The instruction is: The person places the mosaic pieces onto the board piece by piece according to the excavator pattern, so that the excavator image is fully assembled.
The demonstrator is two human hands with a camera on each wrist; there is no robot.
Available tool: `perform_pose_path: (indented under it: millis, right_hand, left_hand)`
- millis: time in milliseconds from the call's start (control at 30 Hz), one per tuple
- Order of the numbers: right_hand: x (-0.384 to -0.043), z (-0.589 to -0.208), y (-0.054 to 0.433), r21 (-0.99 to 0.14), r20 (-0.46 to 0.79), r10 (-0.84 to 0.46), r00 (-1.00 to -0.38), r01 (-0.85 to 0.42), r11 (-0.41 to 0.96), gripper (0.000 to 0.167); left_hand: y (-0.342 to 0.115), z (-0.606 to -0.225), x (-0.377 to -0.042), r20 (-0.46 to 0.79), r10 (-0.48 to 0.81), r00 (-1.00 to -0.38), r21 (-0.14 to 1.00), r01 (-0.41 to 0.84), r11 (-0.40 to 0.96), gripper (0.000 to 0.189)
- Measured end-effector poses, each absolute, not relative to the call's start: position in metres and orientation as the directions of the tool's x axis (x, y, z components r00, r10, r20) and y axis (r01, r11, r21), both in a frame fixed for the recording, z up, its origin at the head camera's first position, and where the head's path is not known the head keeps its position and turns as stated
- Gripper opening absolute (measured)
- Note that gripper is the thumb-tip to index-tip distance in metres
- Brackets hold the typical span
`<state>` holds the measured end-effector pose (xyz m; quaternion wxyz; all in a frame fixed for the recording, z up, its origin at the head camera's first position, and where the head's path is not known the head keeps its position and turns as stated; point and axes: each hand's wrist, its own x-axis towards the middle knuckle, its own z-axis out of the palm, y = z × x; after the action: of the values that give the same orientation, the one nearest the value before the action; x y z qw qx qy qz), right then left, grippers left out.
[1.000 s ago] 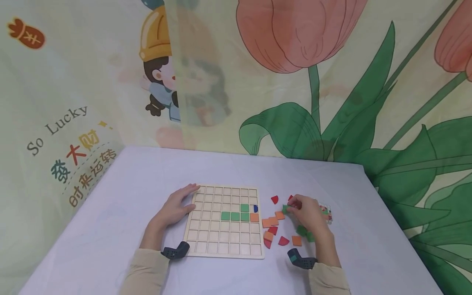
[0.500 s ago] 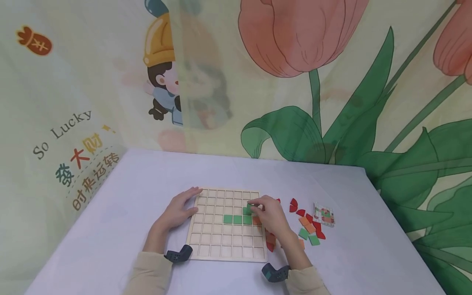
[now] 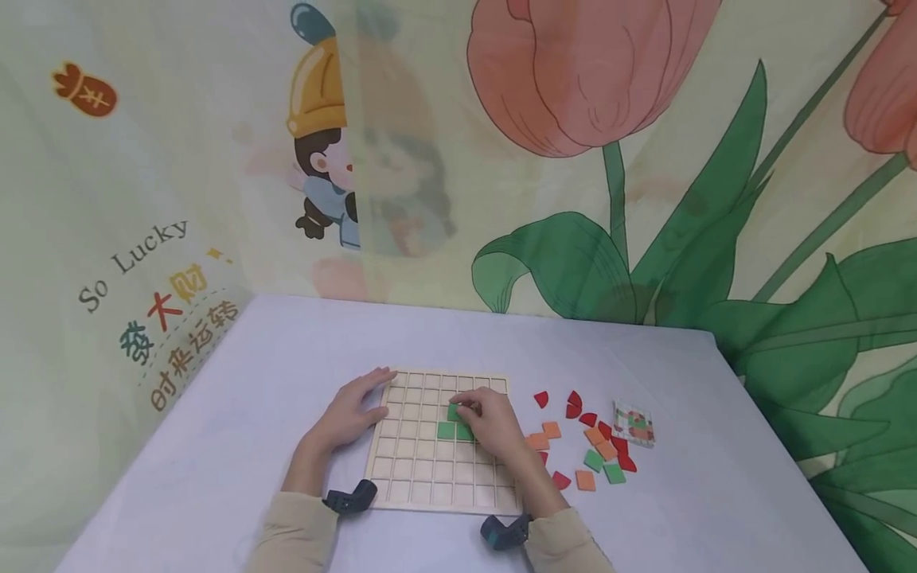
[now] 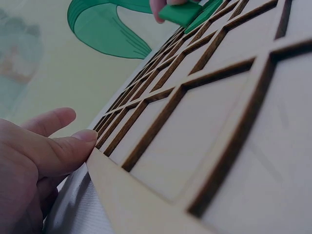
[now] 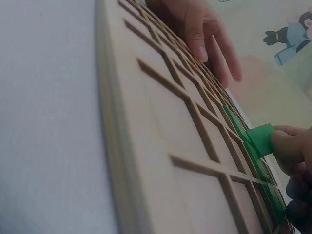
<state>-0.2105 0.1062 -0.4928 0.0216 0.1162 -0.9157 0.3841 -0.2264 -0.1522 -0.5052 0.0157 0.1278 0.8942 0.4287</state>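
A wooden grid board [image 3: 408, 469] lies on the white table. My left hand [image 3: 351, 410] rests at its left edge, fingers extended, and the thumb [image 4: 83, 139] touches the rim in the left wrist view. Over the upper middle of the board, my right hand [image 3: 493, 422] pinches a green square tile [image 5: 261, 139] between thumb and fingers. In the right wrist view the tile is tilted above the grid. Green tiles [image 3: 446, 430] sit in cells just below it; the right hand hides the board's cells to the right.
Right of the board lie loose red quarter-round pieces [image 3: 575, 399], orange square tiles [image 3: 585, 481] and two green tiles [image 3: 614, 473]. A small patterned card [image 3: 634, 422] lies beyond them. A printed curtain [image 3: 401, 278] hangs behind the table.
My right hand has carried the green tile leftward from the loose pieces onto the board. My left hand stays at the board's left edge. The head view has shifted slightly.
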Motion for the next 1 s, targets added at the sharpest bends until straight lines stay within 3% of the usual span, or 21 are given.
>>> perform_pose_path:
  millis: [433, 1000]
  right_hand:
    - [-0.206, -0.495, 0.095, -0.666, 0.193, -0.115, -0.974, -0.216, 0.714, 0.011]
    - [-0.201, -0.496, 0.084, -0.480, 0.271, -0.074, -0.960, -0.201, 0.854, 0.013]
  left_hand:
    - [-0.153, -0.505, -0.225, 0.094, 0.245, -0.965, 0.747, 0.231, 0.624, 0.060]
    - [-0.150, -0.505, -0.225, 0.068, 0.219, -0.973, 0.757, 0.194, 0.624, 0.062]
